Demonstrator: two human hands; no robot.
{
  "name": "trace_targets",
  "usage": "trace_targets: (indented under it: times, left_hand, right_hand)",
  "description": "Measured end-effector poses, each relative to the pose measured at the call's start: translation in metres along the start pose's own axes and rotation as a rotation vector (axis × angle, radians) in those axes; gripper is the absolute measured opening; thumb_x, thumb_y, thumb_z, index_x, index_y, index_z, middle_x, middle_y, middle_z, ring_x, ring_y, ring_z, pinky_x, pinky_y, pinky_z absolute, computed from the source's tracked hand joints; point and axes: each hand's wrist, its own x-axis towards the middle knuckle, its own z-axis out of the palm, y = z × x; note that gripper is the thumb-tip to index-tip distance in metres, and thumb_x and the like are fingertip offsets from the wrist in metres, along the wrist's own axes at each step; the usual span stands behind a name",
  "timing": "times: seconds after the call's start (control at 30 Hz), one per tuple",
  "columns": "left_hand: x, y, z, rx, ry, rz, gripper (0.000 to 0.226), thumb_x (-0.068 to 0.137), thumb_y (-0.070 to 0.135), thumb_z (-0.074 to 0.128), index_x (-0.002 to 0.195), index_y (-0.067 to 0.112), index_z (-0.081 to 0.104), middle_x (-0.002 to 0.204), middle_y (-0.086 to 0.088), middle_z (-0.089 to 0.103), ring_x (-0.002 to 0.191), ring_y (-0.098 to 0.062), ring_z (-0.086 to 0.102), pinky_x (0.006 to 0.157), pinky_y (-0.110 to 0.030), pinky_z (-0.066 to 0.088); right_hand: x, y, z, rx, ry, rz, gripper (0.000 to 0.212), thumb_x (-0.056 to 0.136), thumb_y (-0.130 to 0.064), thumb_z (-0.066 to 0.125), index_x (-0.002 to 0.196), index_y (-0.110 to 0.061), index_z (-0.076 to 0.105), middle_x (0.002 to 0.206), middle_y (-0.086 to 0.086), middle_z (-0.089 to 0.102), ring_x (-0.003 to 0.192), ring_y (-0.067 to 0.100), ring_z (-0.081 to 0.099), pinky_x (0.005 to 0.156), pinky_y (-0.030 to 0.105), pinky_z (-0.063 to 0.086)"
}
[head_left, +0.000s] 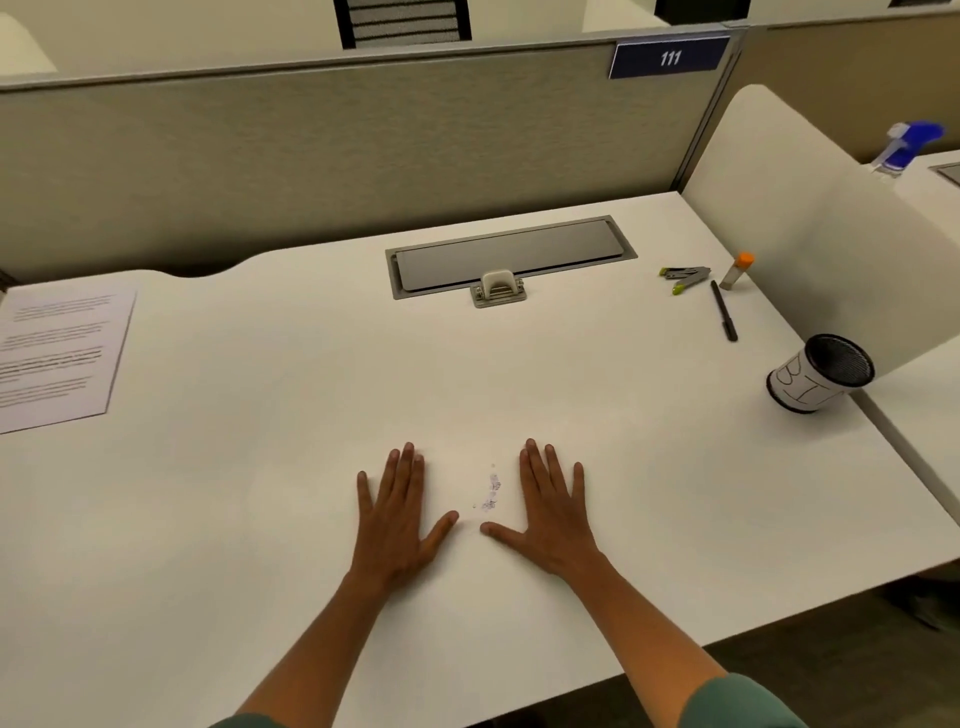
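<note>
The left hand (397, 519) and right hand (553, 512) lie flat, fingers wide, holding nothing. I think the mark (491, 491) between the thumbs needs gentle rubbing.

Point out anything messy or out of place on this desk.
A small patch of bluish-grey specks lies on the white desk between the left hand and the right hand, both flat beside it, not touching it; it looks like a smudge or crumbs. Far right, the stapler lies splayed open.
</note>
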Motion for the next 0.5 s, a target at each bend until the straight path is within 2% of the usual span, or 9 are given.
trace_targets:
  times: [0.17,0.37,0.5]
  left_hand:
    - [-0.018,-0.014,-0.003,0.02,0.018,-0.044,0.089,0.09,0.07,0.025,0.154,0.008,0.014,0.163,-0.005,0.006,0.15,-0.021,0.006,0.116,-0.061,0.008]
    - [-0.032,-0.015,0.001,0.021,-0.01,-0.075,0.089,0.09,0.071,0.025,0.154,0.011,0.01,0.164,-0.003,0.001,0.15,-0.019,0.001,0.116,-0.06,0.006]
    - [-0.03,-0.014,0.0,0.018,-0.009,-0.081,0.089,0.09,0.071,0.023,0.154,0.011,0.008,0.164,-0.003,-0.001,0.15,-0.018,-0.001,0.117,-0.06,0.005]
  right_hand:
    - [0.024,-0.01,-0.005,-0.005,0.006,0.003,0.121,0.066,-0.093,0.024,0.152,-0.014,-0.008,0.161,-0.002,-0.015,0.147,0.019,-0.015,0.117,0.055,-0.007]
    - [0.044,-0.005,-0.004,0.022,0.047,0.066,0.109,0.076,-0.086,0.018,0.152,-0.013,-0.007,0.161,0.0,-0.013,0.148,0.019,-0.012,0.117,0.056,-0.003]
    - [0.041,-0.007,-0.005,0.057,0.073,0.036,0.109,0.074,-0.087,0.014,0.153,-0.014,-0.007,0.161,-0.002,-0.014,0.148,0.019,-0.011,0.118,0.054,-0.003]
